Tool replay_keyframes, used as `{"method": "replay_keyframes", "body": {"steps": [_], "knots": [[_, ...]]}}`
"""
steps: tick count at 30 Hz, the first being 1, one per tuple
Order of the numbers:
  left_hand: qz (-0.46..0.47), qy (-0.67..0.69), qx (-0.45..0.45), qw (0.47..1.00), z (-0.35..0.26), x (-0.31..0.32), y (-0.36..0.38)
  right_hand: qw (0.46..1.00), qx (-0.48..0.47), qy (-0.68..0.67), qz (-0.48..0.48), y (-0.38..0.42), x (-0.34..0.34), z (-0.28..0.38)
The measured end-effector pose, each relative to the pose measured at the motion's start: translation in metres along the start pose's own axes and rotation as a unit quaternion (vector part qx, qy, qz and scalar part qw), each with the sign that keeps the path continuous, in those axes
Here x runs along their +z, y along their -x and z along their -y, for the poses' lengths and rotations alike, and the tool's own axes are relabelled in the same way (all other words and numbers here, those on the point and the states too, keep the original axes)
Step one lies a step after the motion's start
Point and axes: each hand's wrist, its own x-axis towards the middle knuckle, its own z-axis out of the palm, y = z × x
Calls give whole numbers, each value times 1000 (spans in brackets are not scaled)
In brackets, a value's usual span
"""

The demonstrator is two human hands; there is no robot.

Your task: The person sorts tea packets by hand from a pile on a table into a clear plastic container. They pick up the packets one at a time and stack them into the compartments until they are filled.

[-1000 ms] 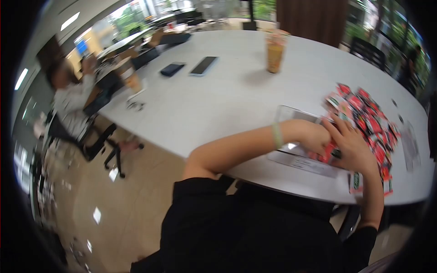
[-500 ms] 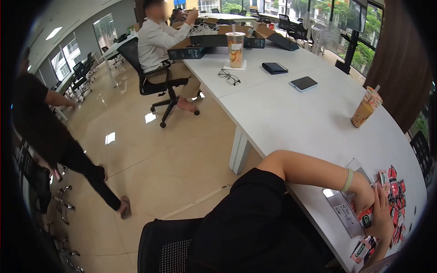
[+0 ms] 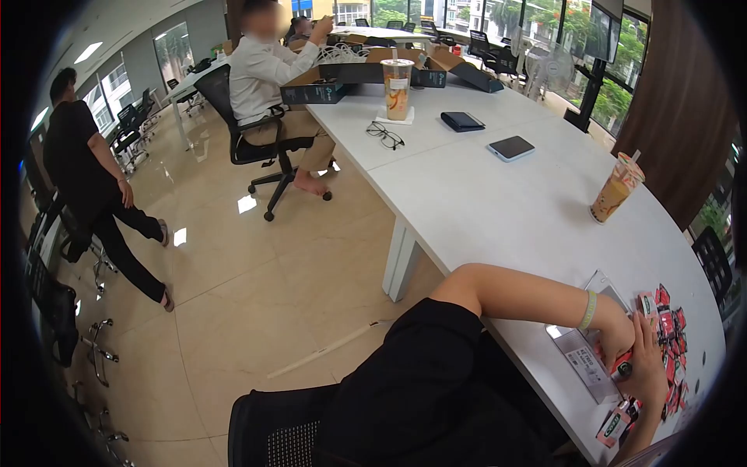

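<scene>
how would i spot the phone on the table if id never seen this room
Start at the long white table and find the tall orange iced drink near its right edge. Up and left of that cup lies the phone, flat and screen up. Unlike the dark wallet beyond it, it has a pale rim around a black screen.

You have one view only, from the camera on your head. It is turned well to your left and tilted down, so the long white counter [image 3: 498, 194] runs off to the upper right, the tiled floor fills the left, and your left hand [image 3: 615, 336] and right hand [image 3: 650, 372] sit near, at the lower right edge.
</scene>
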Motion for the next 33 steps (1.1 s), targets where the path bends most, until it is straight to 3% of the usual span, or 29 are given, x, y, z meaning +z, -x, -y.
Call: {"method": "replay_keyframes", "body": {"steps": [5, 7, 11, 13, 15, 17, 31, 33], "knots": [[-10, -23, 5, 1000, -6, 3, -3, 994, -79, -67, -19, 1, 2, -19], [-16, -52, 15, 998, -12, 1, 1, 994, -42, -104, -8, 1, -3, -11], [-21, -18, 7, 1000, -17, -3, 18, 997, -39, -18, -66, 5, 8, 0], [-27, -90, 34, 995, -14, -3, 16, 997, -21, -32, -61, 6, 6, 2], [-1, 31, -5, 999, -17, -4, 19, 998, -5, -39, -48, 7, 4, 5], [27, 69, -42, 996, -20, -5, 19, 998, 19, -38, -38, 11, 3, 7], [43, 63, -52, 996, -24, -10, 20, 999, 14, 19, -30, 14, 0, 4], [40, 16, -53, 998, -26, -10, 20, 986, -27, -151, -58, 19, -7, -3]]}}
